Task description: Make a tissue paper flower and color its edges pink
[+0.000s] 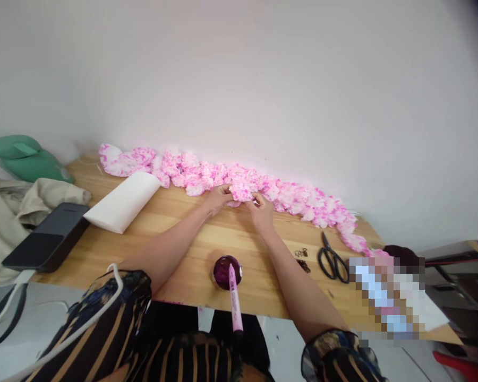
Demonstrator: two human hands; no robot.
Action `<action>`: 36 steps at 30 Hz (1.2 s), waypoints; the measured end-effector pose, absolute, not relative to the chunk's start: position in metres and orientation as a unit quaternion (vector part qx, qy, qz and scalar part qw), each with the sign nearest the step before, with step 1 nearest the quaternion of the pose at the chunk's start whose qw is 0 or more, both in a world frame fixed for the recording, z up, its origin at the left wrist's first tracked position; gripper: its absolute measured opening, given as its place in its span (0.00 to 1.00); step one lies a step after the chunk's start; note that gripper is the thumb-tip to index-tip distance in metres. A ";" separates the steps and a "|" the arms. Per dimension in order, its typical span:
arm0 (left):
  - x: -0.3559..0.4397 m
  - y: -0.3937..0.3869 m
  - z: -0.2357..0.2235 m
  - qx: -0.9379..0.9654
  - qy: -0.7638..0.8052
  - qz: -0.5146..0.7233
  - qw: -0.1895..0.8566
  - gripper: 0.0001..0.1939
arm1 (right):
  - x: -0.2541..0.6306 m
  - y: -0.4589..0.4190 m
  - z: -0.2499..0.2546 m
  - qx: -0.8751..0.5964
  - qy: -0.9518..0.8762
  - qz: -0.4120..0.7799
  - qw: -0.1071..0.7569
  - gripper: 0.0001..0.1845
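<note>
My left hand [220, 197] and my right hand [262, 212] meet near the back of the wooden table, one on each side of a ruffled pink-and-white flower [241, 191]. The fingers of both are closed on its edges. It looks like thin paper or cloth; I cannot tell which. Directly behind it, a long row of similar pink-and-white flowers [298, 197] lies along the wall. Between my forearms, near the table's front edge, stands a small jar [222, 273] of dark purple liquid. A pink pen [235, 302] leans across its rim towards me.
Black-handled scissors [333, 262] lie right of my right forearm, beside small brown bits [301, 260]. To the left are a white paper stack or roll [123, 201], a black power bank [48, 239] with a white cable, beige cloth [43, 199] and a green object [27, 159]. Blurred blocks hide something at right.
</note>
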State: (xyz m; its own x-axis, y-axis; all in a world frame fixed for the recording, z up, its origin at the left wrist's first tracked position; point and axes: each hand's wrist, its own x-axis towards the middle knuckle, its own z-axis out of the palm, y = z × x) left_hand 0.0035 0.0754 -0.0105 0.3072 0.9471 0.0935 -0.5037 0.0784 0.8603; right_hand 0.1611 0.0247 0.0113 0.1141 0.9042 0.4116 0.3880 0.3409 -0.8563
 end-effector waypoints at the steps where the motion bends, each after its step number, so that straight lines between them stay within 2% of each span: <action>1: 0.004 0.075 -0.009 0.434 0.268 0.530 0.678 0.25 | 0.161 0.024 0.011 -0.522 -0.621 0.238 0.533 0.12; 9: 0.004 0.073 0.002 0.512 0.304 0.533 0.601 0.22 | 0.159 0.025 0.014 -0.543 -0.611 0.221 0.532 0.12; 18: 0.010 0.076 -0.012 0.545 0.288 0.564 0.549 0.13 | 0.162 0.027 0.013 -0.546 -0.631 0.213 0.508 0.14; 20: 0.012 0.075 -0.014 0.528 0.270 0.578 0.561 0.14 | 0.166 0.030 0.014 -0.542 -0.645 0.203 0.498 0.14; 22: 0.013 0.075 -0.015 0.508 0.248 0.587 0.579 0.20 | 0.178 0.037 0.020 -0.545 -0.650 0.179 0.498 0.14; 24: 0.012 0.075 -0.015 0.490 0.232 0.592 0.596 0.27 | 0.200 0.048 0.031 -0.558 -0.644 0.130 0.506 0.14; 26: 0.011 0.074 -0.015 0.479 0.228 0.594 0.605 0.29 | 0.229 0.062 0.045 -0.572 -0.641 0.057 0.508 0.14; 31: 0.008 0.072 -0.013 0.491 0.247 0.588 0.594 0.25 | 0.298 0.095 0.074 -0.582 -0.707 -0.090 0.392 0.11; 36: 0.008 0.070 -0.012 0.501 0.251 0.567 0.604 0.24 | 0.324 0.111 0.071 -0.566 -0.768 -0.096 0.283 0.14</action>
